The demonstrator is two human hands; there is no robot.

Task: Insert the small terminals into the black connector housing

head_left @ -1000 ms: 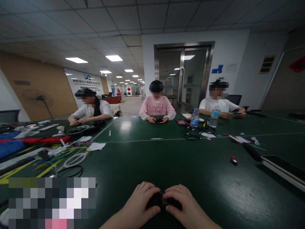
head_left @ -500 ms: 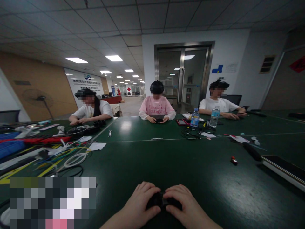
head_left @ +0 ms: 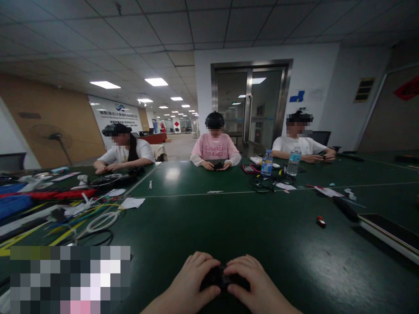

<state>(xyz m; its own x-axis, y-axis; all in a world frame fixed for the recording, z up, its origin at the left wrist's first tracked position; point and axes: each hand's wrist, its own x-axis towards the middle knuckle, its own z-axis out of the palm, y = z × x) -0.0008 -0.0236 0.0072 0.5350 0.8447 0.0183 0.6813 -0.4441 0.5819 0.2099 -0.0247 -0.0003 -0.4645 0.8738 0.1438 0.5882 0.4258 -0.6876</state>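
At the bottom middle, a small black object (head_left: 224, 279) sits low over the green table (head_left: 183, 226). My left hand (head_left: 199, 279) curls round its left side, fingers on top and thumb at the near edge. Round the right side my right hand (head_left: 248, 279) is closed in the same way. The fingertips of both hands nearly meet over the middle of the object. Much of it is hidden by my fingers, and it is too dark to make out what it is.
Cables (head_left: 103, 221) and a blue tray (head_left: 15, 207) lie at left. A red object (head_left: 321, 221) and a flat black-topped device (head_left: 393, 233) lie at right. Two bottles (head_left: 266, 163) stand farther back. Three people sit across the table.
The view has shifted very slightly. Both my hands keep their hold on the black object. The person at the far right has raised their hands a little.
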